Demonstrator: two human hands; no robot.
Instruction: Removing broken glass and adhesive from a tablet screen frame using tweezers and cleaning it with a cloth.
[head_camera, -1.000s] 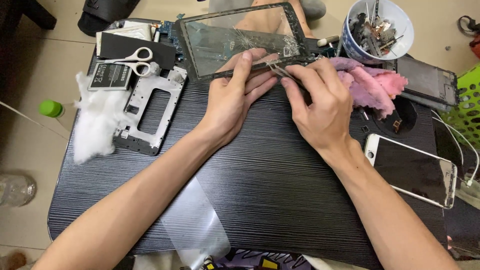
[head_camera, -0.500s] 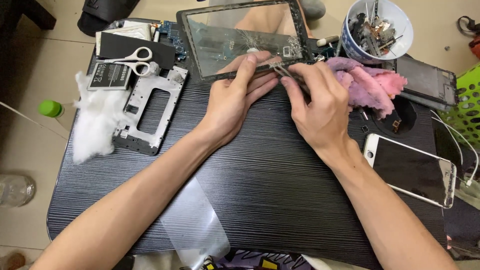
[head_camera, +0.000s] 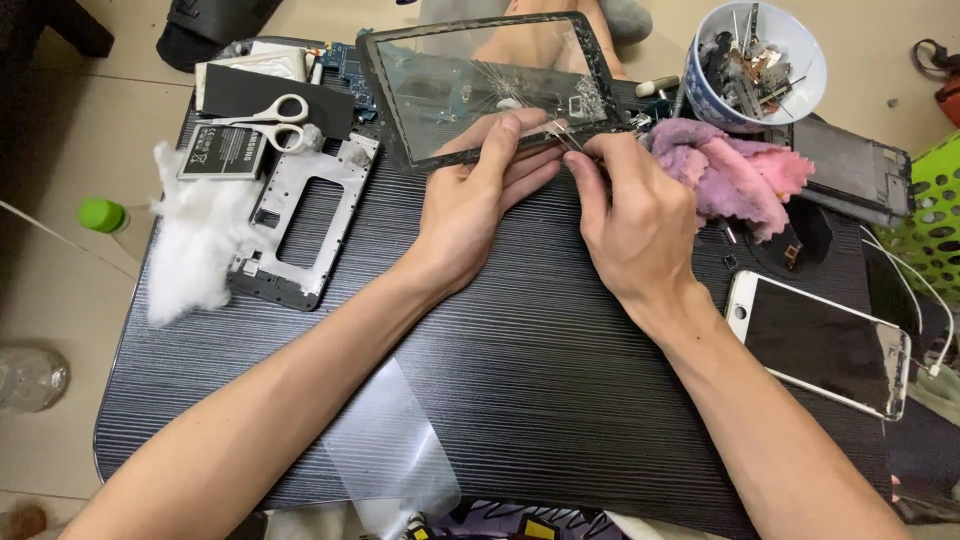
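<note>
Left hand (head_camera: 470, 205) fingers pinched on lower edge of cracked tablet screen (head_camera: 490, 85). Right hand (head_camera: 635, 215) clamped around thin metal tweezers (head_camera: 562, 135), tip touching screen edge.

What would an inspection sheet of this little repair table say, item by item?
Surface: dark wood-grain tabletop, crowded along its far edge.
Job's things: cracked glass tablet panel with a black frame, tilted up at the far edge; thin metal tweezers at its lower edge.
Clutter: white-handled scissors, white cotton wad, grey phone frame, pink cloth, white bowl of metal tools, white phone with a dark screen, clear plastic film.
Hands: left hand steadies the panel; right hand pinches the tweezers.
Cables: thin white cable at the right edge.
Surroundings: beige floor, green-capped bottle, green basket.
</note>
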